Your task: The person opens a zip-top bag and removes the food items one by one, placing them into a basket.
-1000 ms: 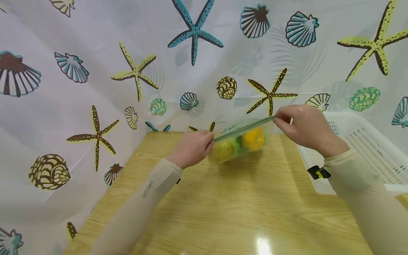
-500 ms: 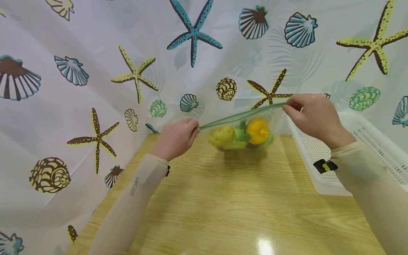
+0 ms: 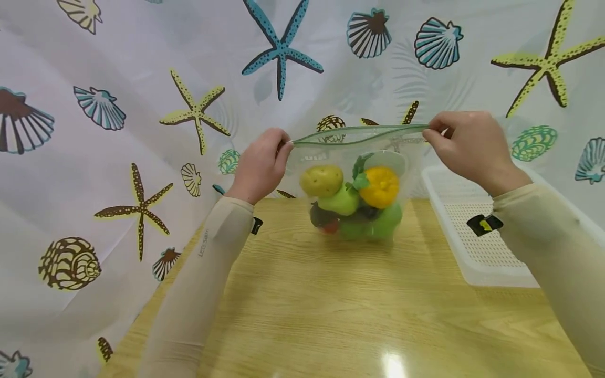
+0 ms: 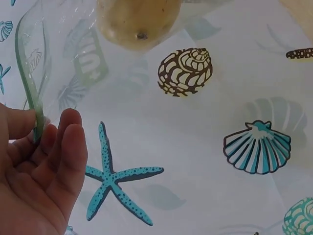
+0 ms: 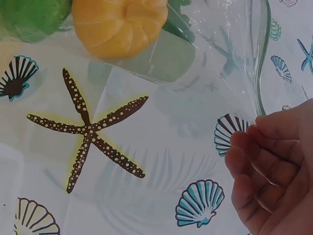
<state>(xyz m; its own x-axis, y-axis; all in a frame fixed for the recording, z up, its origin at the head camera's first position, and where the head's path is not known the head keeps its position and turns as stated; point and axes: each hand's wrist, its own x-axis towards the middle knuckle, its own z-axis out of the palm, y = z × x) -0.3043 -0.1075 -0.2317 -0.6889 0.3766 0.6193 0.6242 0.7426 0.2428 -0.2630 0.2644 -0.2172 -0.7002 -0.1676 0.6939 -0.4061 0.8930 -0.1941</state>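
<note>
A clear zip bag [image 3: 354,137] with a green zip hangs between my two hands, its mouth parted. My left hand [image 3: 261,167] pinches the left end of the zip between thumb and finger. At the other end, my right hand [image 3: 470,149] pinches the zip's corner. Through the plastic show a potato [image 3: 322,180], a small yellow pumpkin [image 3: 379,187], a pale green pear-shaped piece [image 3: 341,202], and darker and green pieces lower down. In the left wrist view the potato [image 4: 139,22] rests against the plastic; the pumpkin [image 5: 120,27] appears in the right wrist view.
A white perforated plastic basket [image 3: 465,247] stands on the right of the wooden table [image 3: 321,304], partly behind my right forearm. A white curtain [image 3: 156,105] printed with starfish and shells hangs behind and to the left.
Both hands have risen and spread apart, lifting the bag. It has swung from tilted to upright, its zip mouth has parted, and more of the contents show.
</note>
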